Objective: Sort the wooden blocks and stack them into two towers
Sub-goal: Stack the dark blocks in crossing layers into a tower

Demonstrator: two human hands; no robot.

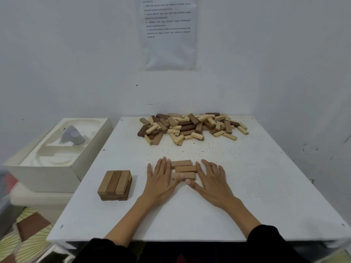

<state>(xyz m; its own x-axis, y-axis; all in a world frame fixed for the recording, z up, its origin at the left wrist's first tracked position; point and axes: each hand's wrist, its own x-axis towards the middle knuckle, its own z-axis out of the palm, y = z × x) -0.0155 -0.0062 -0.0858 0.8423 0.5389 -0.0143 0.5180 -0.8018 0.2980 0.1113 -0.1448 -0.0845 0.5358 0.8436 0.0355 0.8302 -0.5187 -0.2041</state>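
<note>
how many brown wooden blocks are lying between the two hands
3 medium-brown rectangular wooden blocks lie flat side by side: far block, middle block, near block, its near edge partly under the thumbs. The left hand and right hand flank their ends. None looks hidden.

open desk (256, 177) runs wide to the right of the three-block row (185, 168) and in the strip between that row and the loose pile (190, 127) at the far edge. to the left the short stack (115, 182) stands near the row, with a white box (47, 173) just beyond the desk's left edge.
</note>
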